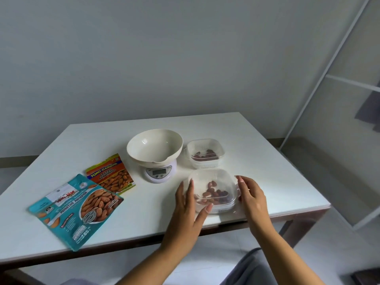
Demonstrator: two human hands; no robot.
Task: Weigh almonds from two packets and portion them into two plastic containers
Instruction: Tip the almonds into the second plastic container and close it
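Observation:
Two clear plastic containers with white basket inserts stand on the white table. The near container holds several almonds. My left hand lies against its left side with straight fingers, the thumb along its front edge. Relaxed fingers of my right hand touch its right side. The far container also holds a few almonds. To its left, a cream bowl sits empty on a small white digital scale. An orange salted-almond packet and a teal roasted-almond packet lie flat at the left.
The table's front edge runs just below my hands, and its right corner is close to my right hand. A white shelf frame stands at the right beyond the table. A grey wall is behind.

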